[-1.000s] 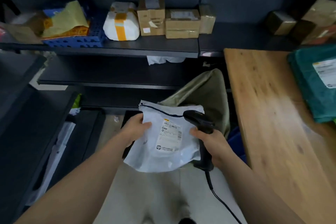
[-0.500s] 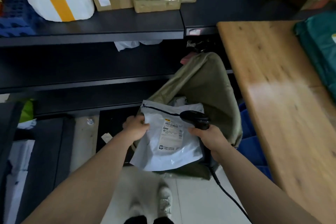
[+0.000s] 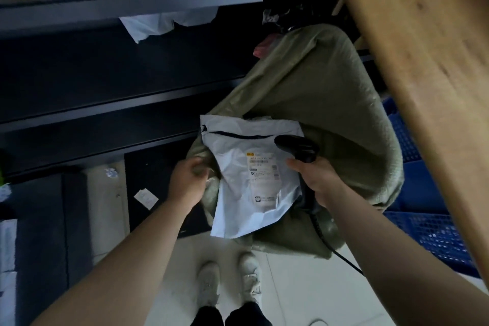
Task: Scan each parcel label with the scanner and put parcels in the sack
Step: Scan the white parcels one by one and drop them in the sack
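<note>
The parcel (image 3: 246,193) lies label (image 3: 262,174) up across the mouth of the sack (image 3: 330,103), beside the table (image 3: 423,61). Our left hand (image 3: 186,184) grips the sack rim. Our right hand (image 3: 318,180) grips the scanner (image 3: 297,148), thumb at the parcel's edge; its cable (image 3: 344,259) hangs floorward

Both bare forearms reach forward, side by side. The left hand (image 3: 188,182) grips the near rim of the sack (image 3: 330,103). The right hand (image 3: 316,180) grips the scanner (image 3: 299,148).

White label-up parcel (image 3: 238,193) over open olive sack (image 3: 330,103), black scanner (image 3: 299,149) beside it
</note>
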